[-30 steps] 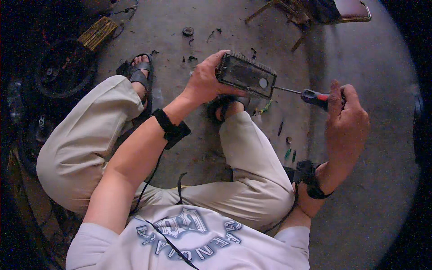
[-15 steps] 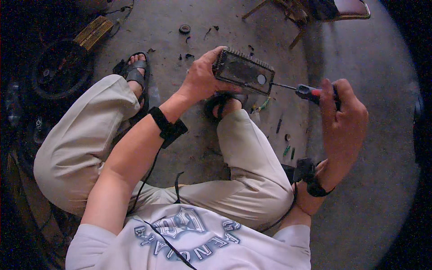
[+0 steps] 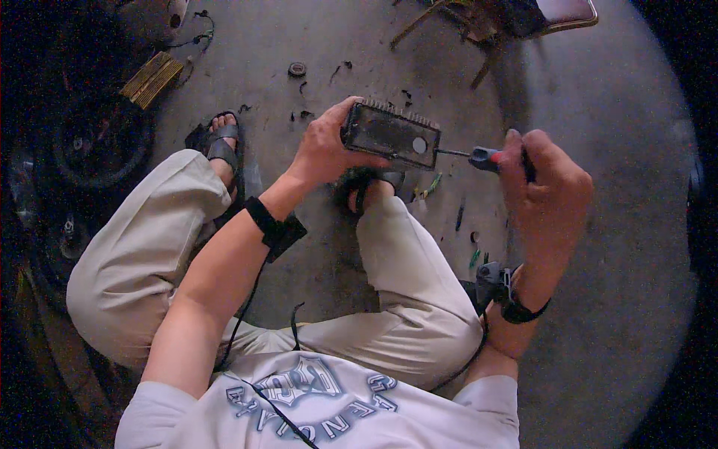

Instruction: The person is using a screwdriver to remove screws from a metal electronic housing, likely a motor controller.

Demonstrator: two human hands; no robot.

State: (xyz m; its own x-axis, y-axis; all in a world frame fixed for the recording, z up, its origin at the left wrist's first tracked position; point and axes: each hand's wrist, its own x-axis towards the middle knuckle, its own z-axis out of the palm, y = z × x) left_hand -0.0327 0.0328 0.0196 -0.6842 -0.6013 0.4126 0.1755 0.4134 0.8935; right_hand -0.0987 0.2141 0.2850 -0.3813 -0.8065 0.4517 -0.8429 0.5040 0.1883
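Observation:
Above the floor, my left hand [image 3: 327, 147] grips the left end of a dark rectangular box [image 3: 390, 136], with fingers partly hidden behind it. The box has a ribbed far edge like cooling fins and a round pale spot near its right end. My right hand [image 3: 544, 187] is wrapped round the handle of a screwdriver [image 3: 485, 158] with dark grey and red on it. Its thin metal shaft points left, and the tip meets the right end of the box. What the tip sits on is too small to make out.
Small dark scraps, a round roll [image 3: 297, 69] and green bits [image 3: 475, 258] lie on the concrete floor. At the upper right stands a chair [image 3: 566, 15]. A yellowish slatted block [image 3: 152, 78] and dark round objects are at the left. Cords run from my wristbands.
The box, screwdriver and both hands sit slightly lower and further left in view; the floor things have shifted too. The right hand has turned a little around the handle, closer to the box.

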